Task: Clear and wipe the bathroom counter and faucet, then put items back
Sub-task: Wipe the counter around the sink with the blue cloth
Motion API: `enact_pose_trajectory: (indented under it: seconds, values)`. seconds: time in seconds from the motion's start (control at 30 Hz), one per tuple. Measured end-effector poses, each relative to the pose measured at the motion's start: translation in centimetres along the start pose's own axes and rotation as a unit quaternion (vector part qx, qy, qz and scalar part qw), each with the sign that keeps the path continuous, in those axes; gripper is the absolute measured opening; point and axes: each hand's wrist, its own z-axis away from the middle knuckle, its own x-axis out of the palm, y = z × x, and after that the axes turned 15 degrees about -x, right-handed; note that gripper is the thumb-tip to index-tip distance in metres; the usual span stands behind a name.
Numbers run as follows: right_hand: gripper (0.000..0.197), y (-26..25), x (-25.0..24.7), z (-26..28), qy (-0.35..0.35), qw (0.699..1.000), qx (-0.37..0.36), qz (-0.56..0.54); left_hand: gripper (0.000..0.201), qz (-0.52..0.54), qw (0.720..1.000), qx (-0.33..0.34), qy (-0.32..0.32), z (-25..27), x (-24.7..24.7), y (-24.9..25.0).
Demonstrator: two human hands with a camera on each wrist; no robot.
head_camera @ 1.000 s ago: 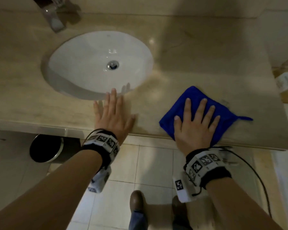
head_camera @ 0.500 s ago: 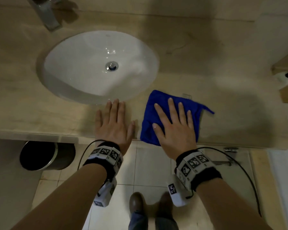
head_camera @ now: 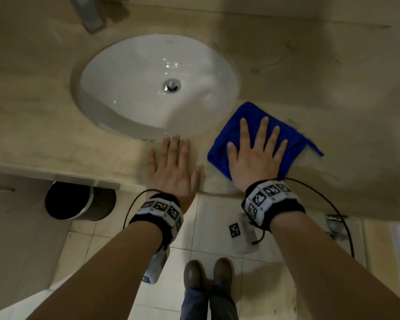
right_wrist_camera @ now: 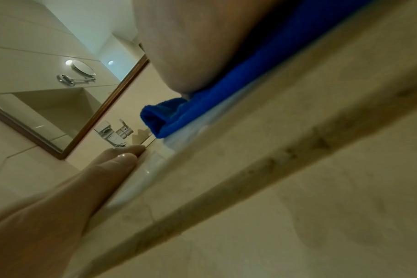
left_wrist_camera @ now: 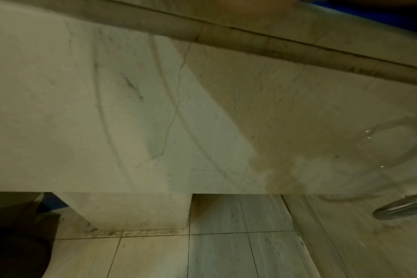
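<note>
The right hand (head_camera: pixel 255 155) lay flat with its fingers straight and spread on the blue microfiber cloth (head_camera: pixel 293 140), pressing it against the beige marble counter (head_camera: pixel 333 88) just right of the white oval sink basin (head_camera: pixel 125 88), near the counter's front edge. The left hand (head_camera: pixel 173 169) rested palm down, fingers straight and close together, on bare counter just beside the cloth's left edge, its fingertips at the basin's front rim. The chrome faucet (head_camera: pixel 88 15) stood behind the basin, well apart from both hands.
</note>
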Motion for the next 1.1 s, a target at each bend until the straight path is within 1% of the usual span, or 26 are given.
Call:
enact_pose_trajectory:
  seconds: [0.17, 0.33, 0.43, 0.63, 0.77, 0.9, 1.1]
  values:
    - [0.065, 0.1, 0.1, 0.3, 0.013, 1.0, -0.017, 0.012, 0.067, 0.007, 1.0, -0.002, 0.018, 0.0, 0.4, -0.1]
    - [0.064, -1.1, 1.1, 3.7, 0.029, 0.997, -0.065, 0.005, 0.068, 0.001, 1.0, -0.004, 0.022, -0.3, 0.6, -0.2]
    - [0.065, -1.5, 1.3, 4.5, 0.04, 0.997, -0.071, -0.001, 0.068, -0.007, 1.0, -0.005, 0.017, -0.3, 0.6, -0.2]
    - [0.064, -1.4, 0.9, 3.7, 0.013, 0.997, -0.07, 0.007, 0.068, -0.008, 1.0, -0.003, 0.01, -0.3, 0.4, -0.2]
    - [0.063, -1.2, 0.4, 1.3, -0.017, 0.997, -0.076, 0.017, 0.069, -0.001, 1.0, 0.003, 0.009, -0.3, 0.4, -0.3]
    - [0.062, -1.4, 0.0, -0.7, -0.009, 0.997, -0.07, 0.019, 0.068, -0.003, 1.0, 0.003, 0.009, -0.5, 0.6, -0.3]
    - [0.063, -1.4, 0.1, -0.7, -0.001, 0.997, -0.072, 0.024, 0.068, 0.004, 1.0, 0.0, 0.026, -0.6, 0.9, -0.3]
